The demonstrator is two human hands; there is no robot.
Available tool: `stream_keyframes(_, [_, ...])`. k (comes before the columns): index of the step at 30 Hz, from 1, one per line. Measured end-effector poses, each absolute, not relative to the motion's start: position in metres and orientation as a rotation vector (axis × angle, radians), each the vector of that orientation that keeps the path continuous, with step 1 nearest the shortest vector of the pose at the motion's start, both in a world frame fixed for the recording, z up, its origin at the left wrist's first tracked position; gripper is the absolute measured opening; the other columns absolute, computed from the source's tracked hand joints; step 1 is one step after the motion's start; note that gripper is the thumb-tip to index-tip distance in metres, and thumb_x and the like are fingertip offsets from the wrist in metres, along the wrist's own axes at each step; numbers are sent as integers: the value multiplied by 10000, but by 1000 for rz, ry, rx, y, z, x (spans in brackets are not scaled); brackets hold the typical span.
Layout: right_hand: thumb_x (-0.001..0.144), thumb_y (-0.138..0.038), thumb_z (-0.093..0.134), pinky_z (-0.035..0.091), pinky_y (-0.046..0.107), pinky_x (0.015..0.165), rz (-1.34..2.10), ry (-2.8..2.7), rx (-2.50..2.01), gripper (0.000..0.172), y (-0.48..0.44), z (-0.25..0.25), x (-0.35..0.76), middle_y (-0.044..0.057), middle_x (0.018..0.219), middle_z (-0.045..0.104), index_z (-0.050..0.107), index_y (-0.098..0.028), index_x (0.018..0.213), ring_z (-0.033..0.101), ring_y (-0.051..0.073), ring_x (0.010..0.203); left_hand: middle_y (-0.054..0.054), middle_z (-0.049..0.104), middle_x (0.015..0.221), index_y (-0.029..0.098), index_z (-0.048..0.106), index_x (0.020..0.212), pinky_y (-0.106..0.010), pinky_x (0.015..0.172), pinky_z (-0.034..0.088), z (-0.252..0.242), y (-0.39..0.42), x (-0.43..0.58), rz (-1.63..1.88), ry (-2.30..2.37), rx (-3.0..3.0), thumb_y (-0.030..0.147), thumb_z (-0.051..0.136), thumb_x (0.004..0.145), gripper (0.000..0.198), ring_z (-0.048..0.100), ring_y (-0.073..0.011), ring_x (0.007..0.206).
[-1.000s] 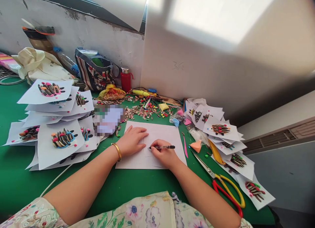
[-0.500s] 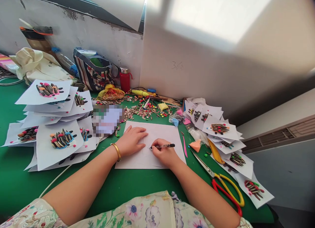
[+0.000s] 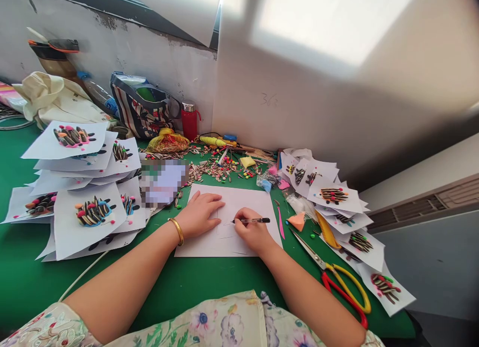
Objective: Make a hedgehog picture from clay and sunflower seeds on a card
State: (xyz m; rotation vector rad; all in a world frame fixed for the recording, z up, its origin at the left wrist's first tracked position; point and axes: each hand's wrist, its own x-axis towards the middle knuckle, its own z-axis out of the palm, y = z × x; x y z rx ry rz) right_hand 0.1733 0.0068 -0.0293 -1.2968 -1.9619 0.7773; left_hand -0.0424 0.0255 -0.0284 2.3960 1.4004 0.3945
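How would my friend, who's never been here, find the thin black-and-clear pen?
On the green tabletop, find the flat white paper sheet right in front of the person. Over that sheet, the bare right hand holds the slim black-and-clear pen. Unlike the long thin pink tool lying loose to the right of the paper, it has a black end and is gripped in fingers.

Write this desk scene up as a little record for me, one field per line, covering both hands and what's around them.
Left hand: spread on the white paper
Left wrist: gold bracelet
Right hand: holding a black-capped pen, tip at the paper
Marks: a few thin lines
Left of paper: stacked picture sheets
Right of paper: pink tool, red-and-yellow-handled scissors, more picture sheets
Behind paper: scattered striped seeds, red flask
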Motion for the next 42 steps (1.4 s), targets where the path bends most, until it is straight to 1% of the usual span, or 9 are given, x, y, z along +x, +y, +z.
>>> stream_keyframes(7, [849,-245,534,444,283,695,834,-1961,-1321,108,8,-30,175,14,821,664,635,-209,853,591,165,758,-92,506,1421,273,578,1298,-597,1163,121,-26,24,-42,387,1411,2394,347,629,801,505,412,-293,1341])
stream_keyframes(15, [854,-241,546,456,291,729,842,-1968,-1328,114,8,-30,174,10,852,682,654,-217,877,604,166,785,-85,506,1420,286,572,1304,-592,1165,121,-28,25,-42,405,1404,2401,355,631,798,514,414,-299,1340])
stream_keyframes(19, [855,-244,540,446,289,720,849,-1971,-1335,117,8,-29,173,10,846,676,653,-216,874,599,166,787,-85,505,1421,285,572,1303,-589,1165,124,-29,25,-43,405,1406,2402,353,631,799,512,415,-300,1338])
stream_keyframes(25, [848,-251,531,431,286,680,839,-1939,-1373,116,11,-32,175,11,801,646,639,-207,851,574,167,739,-85,509,1414,284,573,1301,-586,1164,128,-29,25,-43,408,1404,2409,347,633,795,513,413,-300,1335])
stream_keyframes(42, [837,-248,528,434,285,670,816,-1918,-1382,111,11,-34,176,17,796,641,631,-207,830,571,172,742,-82,509,1416,288,579,1295,-584,1162,142,-28,25,-43,410,1405,2415,345,632,797,504,422,-303,1331])
